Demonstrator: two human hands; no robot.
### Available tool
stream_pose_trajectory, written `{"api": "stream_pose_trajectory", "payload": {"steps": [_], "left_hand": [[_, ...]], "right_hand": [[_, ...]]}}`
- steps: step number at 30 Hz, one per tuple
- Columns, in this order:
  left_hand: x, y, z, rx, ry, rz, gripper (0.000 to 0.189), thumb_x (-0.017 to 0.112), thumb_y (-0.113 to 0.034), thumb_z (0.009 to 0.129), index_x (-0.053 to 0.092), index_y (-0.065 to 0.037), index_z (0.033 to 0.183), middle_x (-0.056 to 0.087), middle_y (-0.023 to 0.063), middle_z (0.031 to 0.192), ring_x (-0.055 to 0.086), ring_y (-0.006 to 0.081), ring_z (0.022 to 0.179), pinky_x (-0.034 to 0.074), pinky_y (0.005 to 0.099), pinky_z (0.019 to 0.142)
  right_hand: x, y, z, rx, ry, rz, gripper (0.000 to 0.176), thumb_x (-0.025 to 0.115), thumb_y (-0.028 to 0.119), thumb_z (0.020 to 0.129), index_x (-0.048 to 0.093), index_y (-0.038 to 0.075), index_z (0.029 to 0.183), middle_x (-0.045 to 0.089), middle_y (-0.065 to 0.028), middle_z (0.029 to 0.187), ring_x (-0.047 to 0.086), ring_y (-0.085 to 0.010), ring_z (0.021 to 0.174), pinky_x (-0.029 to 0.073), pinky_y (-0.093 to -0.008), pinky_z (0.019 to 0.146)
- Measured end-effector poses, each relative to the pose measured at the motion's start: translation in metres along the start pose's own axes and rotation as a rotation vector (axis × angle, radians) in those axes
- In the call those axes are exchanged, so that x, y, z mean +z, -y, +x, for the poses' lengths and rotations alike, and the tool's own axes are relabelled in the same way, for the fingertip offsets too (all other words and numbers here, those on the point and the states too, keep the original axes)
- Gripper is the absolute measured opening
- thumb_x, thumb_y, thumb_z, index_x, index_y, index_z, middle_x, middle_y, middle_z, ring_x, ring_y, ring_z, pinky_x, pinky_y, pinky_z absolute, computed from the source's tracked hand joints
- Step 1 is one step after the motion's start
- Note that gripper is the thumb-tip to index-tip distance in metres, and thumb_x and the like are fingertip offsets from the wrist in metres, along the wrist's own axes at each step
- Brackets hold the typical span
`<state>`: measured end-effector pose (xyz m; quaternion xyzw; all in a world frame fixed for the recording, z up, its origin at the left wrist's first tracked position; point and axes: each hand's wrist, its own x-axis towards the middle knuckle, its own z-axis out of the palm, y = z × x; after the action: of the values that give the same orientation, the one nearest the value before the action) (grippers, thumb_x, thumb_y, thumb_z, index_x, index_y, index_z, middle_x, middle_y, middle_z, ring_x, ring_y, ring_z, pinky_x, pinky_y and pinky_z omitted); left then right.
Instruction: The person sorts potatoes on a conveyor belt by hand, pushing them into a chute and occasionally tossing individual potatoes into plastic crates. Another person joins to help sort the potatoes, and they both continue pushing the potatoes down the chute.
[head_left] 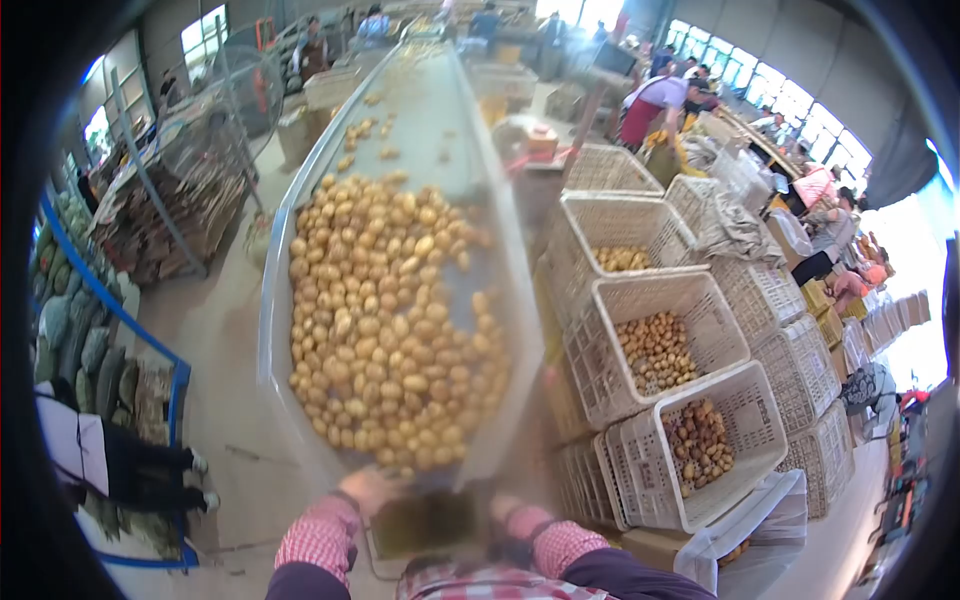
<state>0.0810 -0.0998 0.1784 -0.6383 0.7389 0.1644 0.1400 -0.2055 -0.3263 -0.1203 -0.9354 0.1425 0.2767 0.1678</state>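
Many small round brown potatoes (390, 320) lie heaped at the near end of a long conveyor (430, 110) with pale raised side walls. My left hand (372, 488) is at the lower left of this end, beside the nearest potatoes, its fingers blurred. My right hand (508, 508) is lower right of the conveyor's end, smeared by motion, and what it touches cannot be made out. Between my hands, below the conveyor's mouth, is a container with a pale rim (374, 550), its inside dark and blurred.
White plastic crates (740, 415) stand stacked on the right, several with potatoes inside. A clear plastic bag (765, 520) covers a box at lower right. A blue-framed rack (180, 400) and a person in dark trousers (145, 470) are on the left. A person in an apron (645, 110) bends beyond the crates.
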Motion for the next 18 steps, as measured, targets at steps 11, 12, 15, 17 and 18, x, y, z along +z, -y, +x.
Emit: {"api": "stream_pose_trajectory", "payload": {"steps": [11,12,15,17,18], "left_hand": [[0.024,0.009,0.001,-0.034,-0.089,-0.125,0.072,0.065,-0.017,0.086,0.047,-0.033,0.154,0.038,-0.0039,0.163,0.038,0.0235,0.149,0.043,0.0406,0.111],[0.025,0.009,0.0,-0.027,-0.094,-0.148,0.073,0.065,-0.017,0.087,0.045,-0.034,0.155,0.038,-0.0031,0.164,0.038,0.0234,0.149,0.043,0.0407,0.111],[0.014,0.008,-0.005,-0.024,-0.017,-0.17,0.072,0.064,-0.015,0.089,0.045,-0.033,0.156,0.037,-0.0016,0.165,0.037,0.0237,0.15,0.043,0.0416,0.112],[0.016,0.007,-0.007,-0.012,-0.03,-0.153,0.068,0.064,-0.017,0.089,0.047,-0.031,0.154,0.037,0.0001,0.165,0.039,0.0256,0.149,0.043,0.0424,0.111],[0.014,0.006,-0.009,-0.007,-0.032,-0.156,0.067,0.065,-0.018,0.089,0.048,-0.031,0.153,0.038,0.0012,0.165,0.04,0.0263,0.148,0.043,0.0427,0.111]], "right_hand": [[-0.139,-0.012,-0.107,0.401,-1.068,1.381,0.034,0.055,0.006,0.105,0.061,-0.003,0.137,0.068,-0.0119,0.13,0.063,-0.022,0.118,0.048,-0.0357,0.107],[-0.188,0.01,-0.121,0.397,-1.18,1.043,0.034,0.055,0.003,0.105,0.06,-0.005,0.138,0.068,-0.0119,0.13,0.063,-0.022,0.118,0.048,-0.0347,0.108],[-0.311,0.087,-0.138,0.165,-1.177,0.655,0.038,0.056,0.002,0.101,0.06,-0.005,0.138,0.068,-0.017,0.13,0.065,-0.0257,0.12,0.049,-0.0358,0.108],[-0.347,0.127,-0.123,-0.04,-1.035,0.451,0.042,0.058,0.003,0.096,0.061,0.001,0.138,0.068,-0.0187,0.13,0.066,-0.0315,0.119,0.051,-0.0402,0.106],[-0.363,0.148,-0.114,-0.107,-0.927,0.334,0.044,0.058,0.004,0.094,0.063,0.007,0.138,0.068,-0.0191,0.131,0.066,-0.0357,0.118,0.052,-0.0438,0.104]]}}
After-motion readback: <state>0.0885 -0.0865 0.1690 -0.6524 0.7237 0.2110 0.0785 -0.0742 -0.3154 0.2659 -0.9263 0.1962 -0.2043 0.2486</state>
